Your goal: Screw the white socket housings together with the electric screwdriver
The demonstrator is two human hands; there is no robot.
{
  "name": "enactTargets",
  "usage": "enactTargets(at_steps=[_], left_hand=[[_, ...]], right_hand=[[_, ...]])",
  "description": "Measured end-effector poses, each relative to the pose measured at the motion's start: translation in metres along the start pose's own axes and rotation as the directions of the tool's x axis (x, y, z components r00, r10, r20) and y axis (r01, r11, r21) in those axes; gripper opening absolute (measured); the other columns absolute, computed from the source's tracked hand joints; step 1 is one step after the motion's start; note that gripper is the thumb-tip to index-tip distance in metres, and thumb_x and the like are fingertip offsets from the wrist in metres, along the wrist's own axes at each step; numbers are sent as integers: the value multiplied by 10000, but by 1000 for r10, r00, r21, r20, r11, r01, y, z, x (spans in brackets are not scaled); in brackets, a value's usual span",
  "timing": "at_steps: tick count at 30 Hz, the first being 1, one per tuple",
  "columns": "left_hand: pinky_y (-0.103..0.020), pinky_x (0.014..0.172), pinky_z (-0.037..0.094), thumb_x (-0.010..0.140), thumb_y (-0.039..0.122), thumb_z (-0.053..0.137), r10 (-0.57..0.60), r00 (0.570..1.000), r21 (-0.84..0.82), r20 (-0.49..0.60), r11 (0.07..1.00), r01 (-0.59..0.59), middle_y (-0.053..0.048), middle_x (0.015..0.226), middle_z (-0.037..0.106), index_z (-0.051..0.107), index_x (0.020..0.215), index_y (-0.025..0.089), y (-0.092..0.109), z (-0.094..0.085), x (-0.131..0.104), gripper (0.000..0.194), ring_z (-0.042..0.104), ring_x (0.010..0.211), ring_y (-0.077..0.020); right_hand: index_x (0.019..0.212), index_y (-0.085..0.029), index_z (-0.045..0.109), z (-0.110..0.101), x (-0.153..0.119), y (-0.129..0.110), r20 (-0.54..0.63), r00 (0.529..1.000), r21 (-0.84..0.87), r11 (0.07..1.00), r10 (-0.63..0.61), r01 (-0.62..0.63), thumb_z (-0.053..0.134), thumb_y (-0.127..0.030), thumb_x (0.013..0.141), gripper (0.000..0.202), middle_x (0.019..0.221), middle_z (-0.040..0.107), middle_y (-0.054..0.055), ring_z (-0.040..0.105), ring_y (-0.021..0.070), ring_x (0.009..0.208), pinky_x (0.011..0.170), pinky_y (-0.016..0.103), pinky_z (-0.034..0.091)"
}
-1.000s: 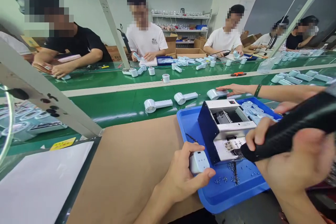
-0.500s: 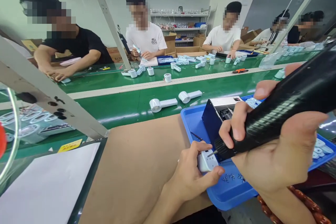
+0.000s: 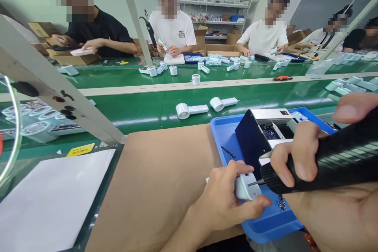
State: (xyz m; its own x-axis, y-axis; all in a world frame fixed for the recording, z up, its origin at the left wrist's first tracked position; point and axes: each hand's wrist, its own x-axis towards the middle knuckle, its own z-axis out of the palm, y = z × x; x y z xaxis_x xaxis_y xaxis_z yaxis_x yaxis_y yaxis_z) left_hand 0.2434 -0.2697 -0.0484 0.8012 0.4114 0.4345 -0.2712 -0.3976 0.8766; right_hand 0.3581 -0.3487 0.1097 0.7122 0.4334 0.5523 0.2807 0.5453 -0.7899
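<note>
My left hand [image 3: 220,201] grips a pale blue plastic housing [image 3: 243,189] between thumb and fingers, its flat end turned to the right. My right hand [image 3: 305,157] is wrapped round a black electric screwdriver [image 3: 351,155], held almost level. The bit [image 3: 254,183] meets the end face of the housing; whether it sits in a hole or on a screw is too small to tell. Below both hands lies a blue tray [image 3: 217,136] with loose screws [image 3: 280,202]. A black-and-white screw feeder box [image 3: 251,141] stands in the tray, just behind the screwdriver tip.
Two pale fan-shaped housings [image 3: 191,110] lie on the green conveyor belt [image 3: 141,112]. Brown board [image 3: 165,165] covers the bench, with white paper [image 3: 59,197] at left. A slanted metal post [image 3: 79,114] rises on the left. Several co-workers [image 3: 174,31] sit across the belt.
The view has shifted, so the scene sits further right and its far part higher. The screwdriver has tilted closer to level, its bit still at the housing. A co-worker at left has raised their hands off the belt.
</note>
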Motion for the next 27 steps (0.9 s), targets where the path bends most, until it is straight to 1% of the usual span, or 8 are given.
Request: enactTargets(at_steps=[3, 5, 9, 13, 16, 20, 24, 27], left_hand=[[-296, 655, 464, 1041, 616, 937, -26, 1000, 19, 14, 999, 26, -36, 1008, 811, 652, 1343, 256, 0, 0, 0, 549, 749, 769, -220], [-303, 665, 472, 1048, 674, 909, -6, 1000, 32, 9, 999, 5, -31, 998, 804, 644, 1334, 261, 0, 1, 2, 568, 764, 789, -232], [-322, 677, 483, 1155, 727, 705, 145, 989, 69, -41, 987, -142, -64, 1082, 806, 605, 1358, 267, -1, 1, 4, 513, 767, 803, -235], [-346, 769, 578, 1229, 700, 608, 215, 975, 180, -63, 963, -201, -74, 1182, 812, 517, 1507, 321, -1, -1, 2, 478, 806, 900, -255], [-366, 845, 606, 1240, 724, 580, 206, 977, 207, -52, 959, -192, -47, 1183, 794, 502, 1414, 351, 2, -5, 3, 419, 782, 946, -252], [-301, 734, 497, 1256, 708, 544, 166, 986, 133, -5, 977, -164, 3, 1079, 703, 469, 1247, 339, 2, -8, 5, 376, 611, 787, -181], [-287, 707, 442, 1279, 631, 540, 172, 985, 66, -21, 983, -171, 1, 1151, 665, 394, 1267, 347, -5, -6, 3, 320, 498, 722, -140], [-294, 727, 460, 1254, 612, 607, 145, 989, 38, -32, 989, -143, -14, 1152, 665, 399, 1292, 338, -7, -5, 2, 346, 545, 786, -161]], right_hand=[[1346, -529, 788, -1, -7, 0, -120, 989, -67, 993, 84, -92, 932, -692, 1040, 376, 1216, 568, -10, 352, 95, 485, 339, 334, 349], [1257, -468, 773, -1, -14, -1, -183, 979, -89, 990, 88, -105, 911, -692, 1064, 327, 1238, 519, -15, 281, 85, 471, 343, 354, 287], [1154, -355, 641, 4, -24, -7, -245, 963, -101, 985, 112, -140, 960, -710, 1002, 501, 1265, 486, 7, 337, 127, 519, 399, 398, 397], [1295, -485, 727, 8, -24, -9, -328, 939, -53, 990, 106, -130, 1126, -763, 830, 672, 1159, 506, -22, 396, 142, 495, 376, 425, 470], [1308, -515, 779, 5, -19, -9, -300, 953, 48, 999, 34, -21, 1170, -787, 753, 731, 1134, 534, -29, 455, 139, 471, 347, 430, 507], [1326, -527, 850, -26, -5, -5, -180, 982, 63, 996, -51, 63, 1130, -748, 837, 605, 1184, 558, -6, 483, 117, 463, 288, 384, 496], [1455, -460, 872, -75, 13, 18, -110, 922, -117, 927, -370, 358, 1014, -613, 1010, 491, 1145, 636, 26, 511, 135, 453, 264, 347, 456], [1420, -485, 838, -98, 16, 43, -88, 928, -144, 926, -363, 348, 984, -509, 1039, 408, 1190, 672, 4, 582, 148, 492, 310, 309, 489]])
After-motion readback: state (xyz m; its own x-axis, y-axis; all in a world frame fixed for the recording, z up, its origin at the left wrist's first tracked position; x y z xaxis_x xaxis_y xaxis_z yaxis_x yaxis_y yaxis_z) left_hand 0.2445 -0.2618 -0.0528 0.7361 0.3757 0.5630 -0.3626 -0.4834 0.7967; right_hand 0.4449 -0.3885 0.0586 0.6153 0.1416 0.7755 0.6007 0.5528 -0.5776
